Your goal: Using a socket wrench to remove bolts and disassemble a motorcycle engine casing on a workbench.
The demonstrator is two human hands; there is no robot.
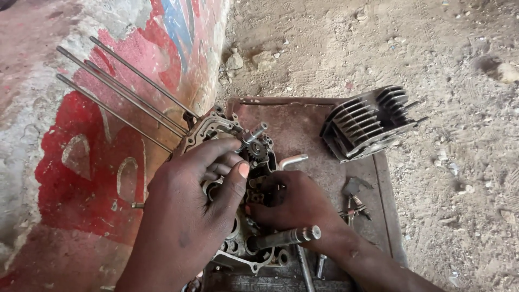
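I look down on a motorcycle engine crankcase [232, 135] lying open side up on a rusty metal tray [303, 124], which sits on dusty ground beside a painted wall [81, 162]. Four long studs [119, 92] run from the case's far end, slanting up and to the left, so its long axis runs from near me toward the upper left.

My left hand [189, 216] lies over the middle of the case, fingers curled and thumb pressed in, grasping the internal parts just below a small sprocket gear [256, 147]. My right hand [294, 203] comes in from the right, fingertips tucked into the same cavity, touching the left thumb; I cannot tell what it pinches. A splined shaft [286, 236] sticks out to the right beneath that hand. Both hands are on the case, the left nearer the gear.

A finned cylinder block [367, 124] rests on the tray's far right corner, well apart.
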